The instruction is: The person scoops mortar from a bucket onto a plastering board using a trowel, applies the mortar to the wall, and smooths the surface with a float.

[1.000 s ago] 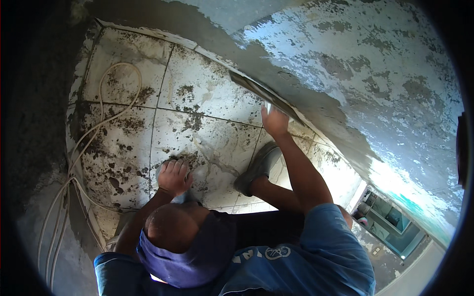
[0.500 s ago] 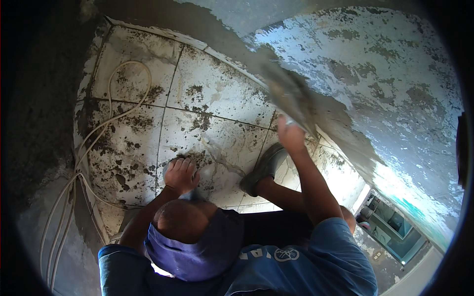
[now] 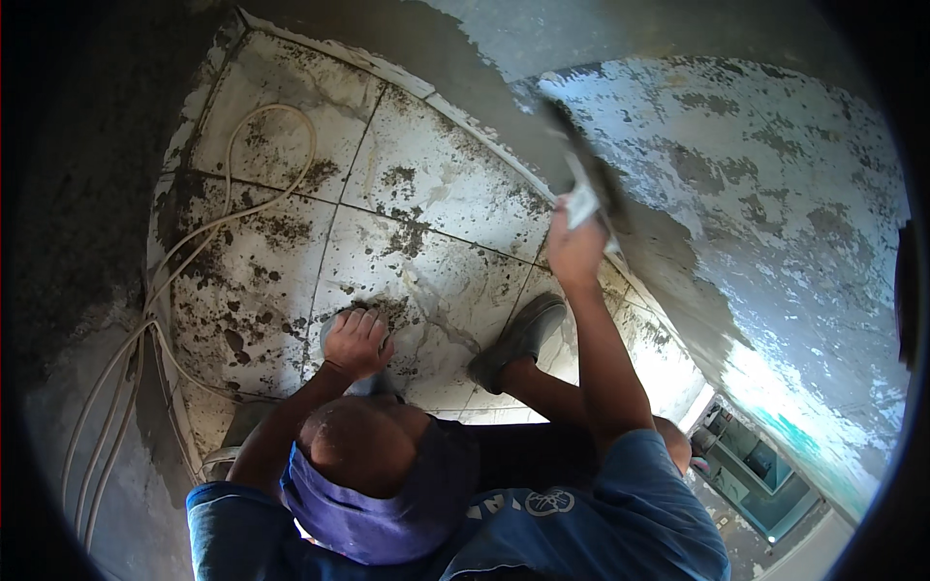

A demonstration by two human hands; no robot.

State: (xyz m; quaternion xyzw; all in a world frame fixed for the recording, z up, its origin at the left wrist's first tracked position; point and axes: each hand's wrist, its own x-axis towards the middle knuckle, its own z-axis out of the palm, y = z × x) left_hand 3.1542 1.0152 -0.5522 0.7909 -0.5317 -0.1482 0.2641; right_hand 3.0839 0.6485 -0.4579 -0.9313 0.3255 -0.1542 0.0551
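Note:
My right hand grips a plastering trowel by its whitish handle end. The dark blade is blurred and seen nearly edge-on, close beside a band of wet grey plaster along the wall's foot. Whether the blade touches the wall I cannot tell. My left hand is low over the dirty tiles, its fingers bent and pressed together over a grey rounded thing, mostly hidden beneath it. Between the hands, my right foot wears a grey shoe.
White floor tiles carry dark crumbs and mortar splashes. A pale cable loops across the left side and runs down the left wall. On the right, the wall has patchy, flaking paint. A light opening with shelves shows at the lower right.
The trowel has turned from showing its broad face to nearly edge-on, and its whitish handle now shows. The right hand has shifted only slightly; the left stays put. The view has tilted a little.

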